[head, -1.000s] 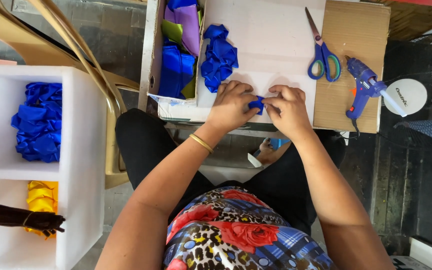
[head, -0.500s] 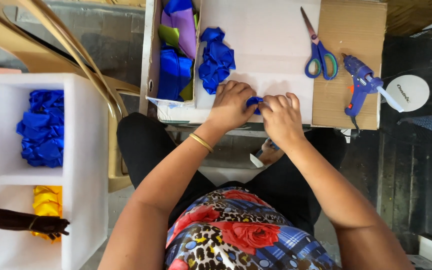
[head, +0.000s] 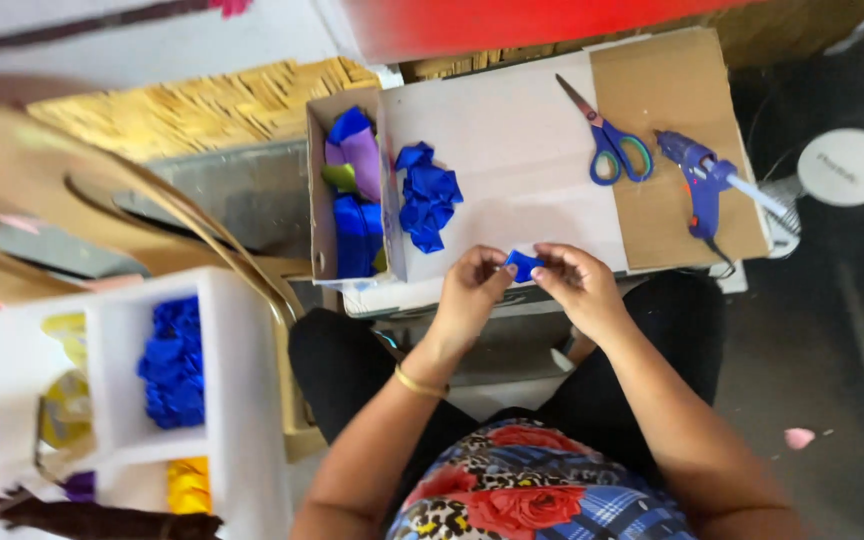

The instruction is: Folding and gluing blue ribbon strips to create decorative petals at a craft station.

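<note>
White board (head: 512, 130), both hands' fingers (head: 497, 272) pinching blue piece (head: 522, 265) at near edge

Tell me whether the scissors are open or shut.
Shut. The scissors lie flat on the white board, blades together in one point, the two handle loops side by side. No hand touches them.

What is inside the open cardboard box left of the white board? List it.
The cardboard box holds blue, purple and green pieces; what lies beneath them is covered.
</note>
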